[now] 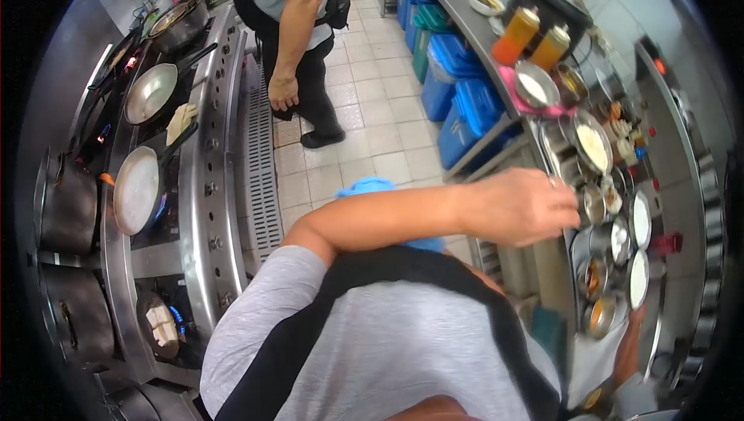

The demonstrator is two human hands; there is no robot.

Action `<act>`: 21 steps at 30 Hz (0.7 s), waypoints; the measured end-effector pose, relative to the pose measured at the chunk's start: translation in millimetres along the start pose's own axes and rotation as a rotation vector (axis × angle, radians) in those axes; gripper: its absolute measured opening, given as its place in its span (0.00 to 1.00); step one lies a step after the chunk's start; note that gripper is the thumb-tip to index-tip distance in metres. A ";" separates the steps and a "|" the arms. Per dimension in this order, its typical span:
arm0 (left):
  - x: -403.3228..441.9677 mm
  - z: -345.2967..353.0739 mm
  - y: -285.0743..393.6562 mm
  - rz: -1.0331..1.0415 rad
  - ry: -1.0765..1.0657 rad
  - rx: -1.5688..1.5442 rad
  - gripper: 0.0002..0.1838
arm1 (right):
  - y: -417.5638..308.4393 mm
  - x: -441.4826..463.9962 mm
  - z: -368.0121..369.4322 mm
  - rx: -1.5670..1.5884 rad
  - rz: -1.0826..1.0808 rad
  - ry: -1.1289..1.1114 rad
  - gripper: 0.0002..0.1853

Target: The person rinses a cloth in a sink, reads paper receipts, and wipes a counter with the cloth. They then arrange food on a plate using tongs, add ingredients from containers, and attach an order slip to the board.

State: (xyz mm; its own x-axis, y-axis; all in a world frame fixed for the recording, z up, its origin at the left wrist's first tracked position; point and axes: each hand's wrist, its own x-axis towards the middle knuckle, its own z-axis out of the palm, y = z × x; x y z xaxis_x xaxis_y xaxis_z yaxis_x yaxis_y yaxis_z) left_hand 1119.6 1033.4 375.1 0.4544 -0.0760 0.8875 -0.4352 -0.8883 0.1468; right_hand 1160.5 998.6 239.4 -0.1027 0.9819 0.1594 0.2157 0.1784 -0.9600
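Observation:
My left hand (519, 206) reaches across my body to the right, beside the counter of small metal bowls. Its fingers are curled together and slightly blurred; whatever is in them, if anything, is hidden. Nearest to it are a small metal bowl (594, 206) and an oval metal dish with white contents (593, 146). Blue material (366, 185) shows above and below my left forearm; it may be a glove on my right hand, but the forearm covers most of it. The fingers of my right hand cannot be made out.
Left, a stove holds a pale-coated pan (138, 189), another pan (152, 94) and a small pan with white blocks (161, 325) by a blue flame. A co-worker (283, 26) stands in the aisle. Blue bins (473, 123) line the right counter. Another person's arm (629, 347) reaches in, lower right.

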 end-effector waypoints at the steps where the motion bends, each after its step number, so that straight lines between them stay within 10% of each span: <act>1: 8.2 12.5 -25.5 0.087 0.041 0.015 0.09 | 3.8 19.9 -13.5 -0.023 -0.011 -0.021 0.12; 6: -17.6 2.6 -134.0 0.014 -0.026 0.066 0.05 | 28.8 115.6 -68.3 -0.128 -0.048 -0.116 0.13; 14: -134.4 -89.8 -296.2 -1.116 -0.016 -1.454 0.13 | 87.6 288.5 -112.9 -0.414 -0.260 -0.224 0.14; 17: -160.8 -108.8 -365.9 -1.509 -0.136 -0.844 0.09 | 89.8 363.0 -125.1 -0.601 -0.443 -0.196 0.15; 21: -136.5 -117.3 -463.7 -1.381 0.041 -0.545 0.08 | 79.5 456.2 -135.8 -0.809 -0.658 -0.185 0.15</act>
State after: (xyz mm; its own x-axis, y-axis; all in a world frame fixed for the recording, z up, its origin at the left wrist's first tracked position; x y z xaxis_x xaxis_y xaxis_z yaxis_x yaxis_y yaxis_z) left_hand 1168.2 1508.8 237.1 0.7230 0.6866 -0.0767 0.0769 0.0305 0.9966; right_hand 1262.7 1469.4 267.1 -0.5659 0.6634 0.4895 0.6394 0.7280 -0.2475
